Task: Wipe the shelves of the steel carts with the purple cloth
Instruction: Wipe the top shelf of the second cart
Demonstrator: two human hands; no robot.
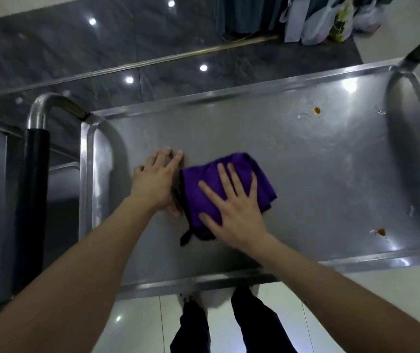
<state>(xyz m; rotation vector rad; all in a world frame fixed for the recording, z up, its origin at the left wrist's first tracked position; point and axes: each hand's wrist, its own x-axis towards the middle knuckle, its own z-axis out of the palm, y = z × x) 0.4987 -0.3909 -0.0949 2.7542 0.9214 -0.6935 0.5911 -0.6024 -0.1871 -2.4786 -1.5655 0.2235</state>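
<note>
We stand on pale glossy floor tiles (pixel 132 324), our dark trouser legs (pixel 193 327) just behind the near rim of the steel cart's top shelf (pixel 318 179). On the left half of that shelf lies the purple cloth (pixel 203 184), bunched and folded, with a black edge along its left side. Our right hand (pixel 236 212) lies flat on top of it, fingers straight and spread, gripping nothing. Our left hand (pixel 156 179) rests flat on the bare steel just beside the cloth's left edge, fingers also straight and holding nothing. Further right, two brown spots (pixel 317 111) (pixel 381 232) mark the shelf. At the left end rises the cart's tubular handle (pixel 38 115) with a black sleeve (pixel 34 161). Beyond lie dark marbled floor (pixel 76 47) and plastic bags (pixel 331 24).
</note>
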